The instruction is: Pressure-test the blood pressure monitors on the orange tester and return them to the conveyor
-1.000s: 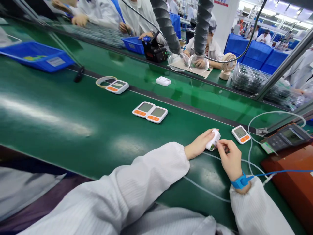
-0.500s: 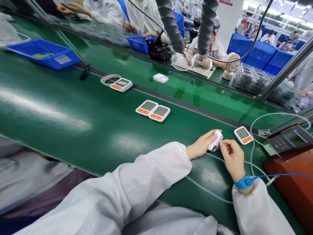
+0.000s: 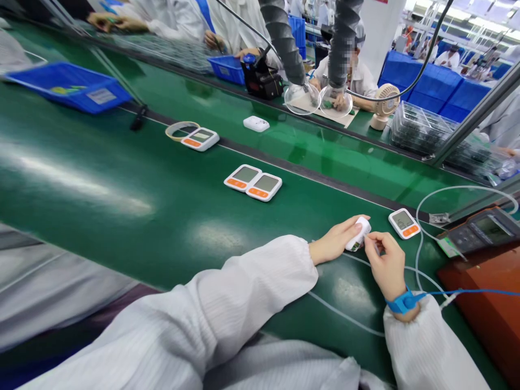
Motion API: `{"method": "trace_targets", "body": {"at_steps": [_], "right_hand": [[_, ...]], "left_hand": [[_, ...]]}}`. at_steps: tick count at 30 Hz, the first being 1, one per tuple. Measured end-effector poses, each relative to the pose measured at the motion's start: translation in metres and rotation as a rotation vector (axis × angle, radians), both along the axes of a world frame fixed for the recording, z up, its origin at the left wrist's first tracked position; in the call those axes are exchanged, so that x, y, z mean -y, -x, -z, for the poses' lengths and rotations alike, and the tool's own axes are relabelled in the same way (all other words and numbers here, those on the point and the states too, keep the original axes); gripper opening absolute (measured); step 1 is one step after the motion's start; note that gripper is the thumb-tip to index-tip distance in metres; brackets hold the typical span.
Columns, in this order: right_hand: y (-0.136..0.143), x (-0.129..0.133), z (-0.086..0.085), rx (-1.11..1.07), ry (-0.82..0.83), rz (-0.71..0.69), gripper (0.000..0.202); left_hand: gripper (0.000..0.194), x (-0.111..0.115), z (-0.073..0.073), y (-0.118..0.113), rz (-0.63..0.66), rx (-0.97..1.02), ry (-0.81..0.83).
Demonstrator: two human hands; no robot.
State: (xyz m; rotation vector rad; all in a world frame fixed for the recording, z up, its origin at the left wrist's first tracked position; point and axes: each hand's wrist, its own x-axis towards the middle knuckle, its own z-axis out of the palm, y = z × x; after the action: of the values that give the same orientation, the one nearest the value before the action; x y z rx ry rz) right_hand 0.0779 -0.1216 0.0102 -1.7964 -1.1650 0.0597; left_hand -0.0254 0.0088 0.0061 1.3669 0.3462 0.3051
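My left hand (image 3: 335, 241) is wrapped round a small white electronic device (image 3: 358, 234), held tilted above the green table. Green and dark parts show at the device's lower end. Against the device's right side are the pinched fingertips of my right hand (image 3: 385, 264); whatever lies between them is too small to make out. A blue strap (image 3: 403, 301) with a blue cord circles my right wrist. Just beyond my right hand lies a white device with a lit display and orange buttons (image 3: 404, 223).
Two similar devices (image 3: 252, 182) lie side by side at mid-table. Another (image 3: 200, 139) touches a tape ring (image 3: 174, 130). A blue tray (image 3: 69, 89) stands far left. At right, a grey meter (image 3: 473, 233) rests by a brown box (image 3: 483, 292), with a clear tube (image 3: 418, 254) looping nearby.
The white device on the far green strip has shifted left. My hands keep nearly the same pose around the held device. Grey fabric at lower left has moved.
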Motion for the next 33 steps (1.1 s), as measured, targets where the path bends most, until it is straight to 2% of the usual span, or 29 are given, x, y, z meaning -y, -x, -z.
{"method": "trace_targets", "body": {"at_steps": [14, 22, 33], "right_hand": [[0.0033, -0.0002, -0.0035, -0.002, 0.028, 0.005, 0.017], [0.0011, -0.0005, -0.0012, 0.049, 0.003, -0.001, 0.018], [0.0054, 0.0028, -0.0047, 0.344, -0.072, -0.046, 0.013]], "left_hand": [[0.072, 0.0022, -0.0002, 0.0011, -0.001, -0.014, -0.069], [0.066, 0.0038, 0.0005, 0.0030, -0.012, -0.008, -0.219], [0.058, 0.0074, -0.0019, 0.0038, -0.023, -0.017, -0.370]]}}
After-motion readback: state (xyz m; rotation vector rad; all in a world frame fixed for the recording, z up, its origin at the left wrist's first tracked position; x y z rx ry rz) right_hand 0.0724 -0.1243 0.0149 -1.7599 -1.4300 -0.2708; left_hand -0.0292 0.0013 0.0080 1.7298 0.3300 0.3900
